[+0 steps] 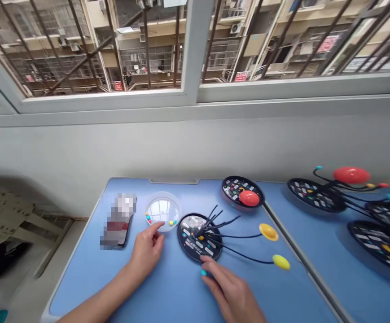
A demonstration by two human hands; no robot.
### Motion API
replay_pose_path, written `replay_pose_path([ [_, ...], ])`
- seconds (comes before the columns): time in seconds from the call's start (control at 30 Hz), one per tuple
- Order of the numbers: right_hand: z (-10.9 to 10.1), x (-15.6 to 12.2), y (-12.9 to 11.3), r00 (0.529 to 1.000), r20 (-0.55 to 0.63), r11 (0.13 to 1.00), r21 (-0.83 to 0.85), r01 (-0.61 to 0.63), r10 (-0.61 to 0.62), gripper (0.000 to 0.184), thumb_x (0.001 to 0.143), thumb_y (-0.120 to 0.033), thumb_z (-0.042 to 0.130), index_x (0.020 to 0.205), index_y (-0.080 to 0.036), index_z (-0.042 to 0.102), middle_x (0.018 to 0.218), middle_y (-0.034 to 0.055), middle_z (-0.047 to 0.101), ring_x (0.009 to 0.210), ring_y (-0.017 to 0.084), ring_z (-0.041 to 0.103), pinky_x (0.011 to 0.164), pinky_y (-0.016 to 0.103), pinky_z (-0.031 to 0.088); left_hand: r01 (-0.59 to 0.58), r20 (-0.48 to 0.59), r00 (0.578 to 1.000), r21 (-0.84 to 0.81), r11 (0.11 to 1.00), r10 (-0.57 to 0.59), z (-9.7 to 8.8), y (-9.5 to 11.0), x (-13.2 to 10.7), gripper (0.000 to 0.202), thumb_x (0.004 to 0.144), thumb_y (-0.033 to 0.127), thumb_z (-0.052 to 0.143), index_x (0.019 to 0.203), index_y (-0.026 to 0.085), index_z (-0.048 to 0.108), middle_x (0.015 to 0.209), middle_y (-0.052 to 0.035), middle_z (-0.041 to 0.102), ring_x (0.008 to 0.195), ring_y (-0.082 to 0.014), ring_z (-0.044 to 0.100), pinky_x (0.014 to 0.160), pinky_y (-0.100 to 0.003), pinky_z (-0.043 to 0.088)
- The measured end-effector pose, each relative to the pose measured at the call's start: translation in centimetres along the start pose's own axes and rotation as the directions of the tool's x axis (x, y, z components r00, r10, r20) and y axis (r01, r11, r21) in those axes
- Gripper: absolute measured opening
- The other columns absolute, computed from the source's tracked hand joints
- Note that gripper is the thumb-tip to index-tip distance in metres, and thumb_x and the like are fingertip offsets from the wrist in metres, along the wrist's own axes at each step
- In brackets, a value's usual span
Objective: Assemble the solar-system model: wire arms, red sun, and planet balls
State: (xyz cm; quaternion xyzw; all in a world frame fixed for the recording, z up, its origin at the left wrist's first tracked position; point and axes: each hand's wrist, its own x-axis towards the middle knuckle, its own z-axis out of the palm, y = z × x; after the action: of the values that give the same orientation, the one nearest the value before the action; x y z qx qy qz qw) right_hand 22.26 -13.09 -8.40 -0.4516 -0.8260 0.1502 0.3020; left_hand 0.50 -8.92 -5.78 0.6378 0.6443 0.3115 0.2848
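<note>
A black round base [198, 237] with several thin black arms lies on the blue table [168, 287]. Two arms end in an orange ball [269, 232] and a yellow ball [281, 262]. My right hand [230, 291] rests by the base's near edge, fingers pinched on a small cyan ball [203, 272]. My left hand [147, 249] lies beside a clear round dish [163, 210] holding a few small coloured beads; its fingers are loosely curled, the forefinger touching the dish's rim.
A phone [118, 222] lies left of the dish. A second black base with a red ball [243, 192] sits behind. Further finished models [336, 190] stand on the right-hand table. A grey wall and barred window rise behind the tables.
</note>
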Motion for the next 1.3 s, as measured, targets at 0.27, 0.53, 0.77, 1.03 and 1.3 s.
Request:
replay_pose_path([
  [0.27, -1.6, -1.0, -2.5, 0.985, 0.148, 0.984, 0.136, -0.113, 0.093, 0.014, 0.086, -0.014, 0.039, 0.089, -0.022, 0.05, 0.095, 0.0053, 0.065, 0.084, 0.016, 0.063, 0.07, 0.023, 0.048, -0.217, -0.008, 0.976, -0.074, 0.973, 0.217, 1.8, 2.5, -3.0, 0.026, 0.079, 0.025, 0.046, 0.098, 0.017, 0.063, 0.068, -0.0014, 0.059, 0.054, -0.011, 0.05, 0.054, -0.021, 0.044],
  [0.53, -1.5, -1.7, -3.0, 0.991, 0.12, 0.975, 0.206, -0.082, 0.058, 0.014, 0.085, -0.014, 0.037, 0.083, -0.02, 0.049, 0.083, 0.0051, 0.062, 0.076, 0.017, 0.061, 0.065, 0.024, 0.047, -0.079, 0.09, 0.992, -0.089, 0.993, 0.087, 4.7, 6.1, -1.3, 0.038, 0.062, 0.016, 0.059, 0.1, 0.019, 0.063, 0.09, -0.0048, 0.064, 0.077, -0.0185, 0.057, 0.071, -0.032, 0.049],
  [0.77, -3.3, -2.0, -1.7, 0.975, -0.09, 0.964, 0.196, -0.182, 0.203, 0.012, 0.086, -0.015, 0.04, 0.087, -0.02, 0.051, 0.112, 0.011, 0.061, 0.093, 0.018, 0.062, 0.071, 0.023, 0.049, 0.116, 0.206, 0.978, -0.439, 0.891, -0.025, 6.5, 6.6, 0.3, 0.046, 0.062, 0.015, 0.058, 0.108, 0.014, 0.057, 0.097, -0.0071, 0.066, 0.089, -0.0202, 0.06, 0.084, -0.033, 0.044],
  [1.03, -4.0, -1.1, -0.7, 0.919, -0.332, 0.977, 0.082, -0.198, 0.214, 0.016, 0.087, -0.018, 0.038, 0.084, -0.019, 0.054, 0.115, 0.0181, 0.058, 0.098, 0.023, 0.06, 0.06, 0.026, 0.05, 0.183, 0.22, 0.973, -0.579, 0.795, -0.064, 7.6, 6.3, 0.3, 0.042, 0.063, 0.017, 0.057, 0.105, 0.013, 0.056, 0.095, -0.0076, 0.066, 0.087, -0.0203, 0.06, 0.082, -0.032, 0.044],
  [1.3, -3.9, -3.3, -0.3, 0.884, -0.378, 0.961, 0.078, -0.267, 0.276, 0.011, 0.086, -0.023, 0.043, 0.085, -0.022, 0.054, 0.109, 0.0094, 0.065, 0.089, 0.018, 0.065, 0.065, 0.024, 0.053, 0.02, -0.111, 0.992, -0.36, 0.933, -0.064, 5.6, 6.2, -3.0, 0.047, 0.068, 0.018, 0.054, 0.115, 0.016, 0.05, 0.102, -0.0078, 0.061, 0.096, -0.0211, 0.055, 0.089, -0.037, 0.04],
])
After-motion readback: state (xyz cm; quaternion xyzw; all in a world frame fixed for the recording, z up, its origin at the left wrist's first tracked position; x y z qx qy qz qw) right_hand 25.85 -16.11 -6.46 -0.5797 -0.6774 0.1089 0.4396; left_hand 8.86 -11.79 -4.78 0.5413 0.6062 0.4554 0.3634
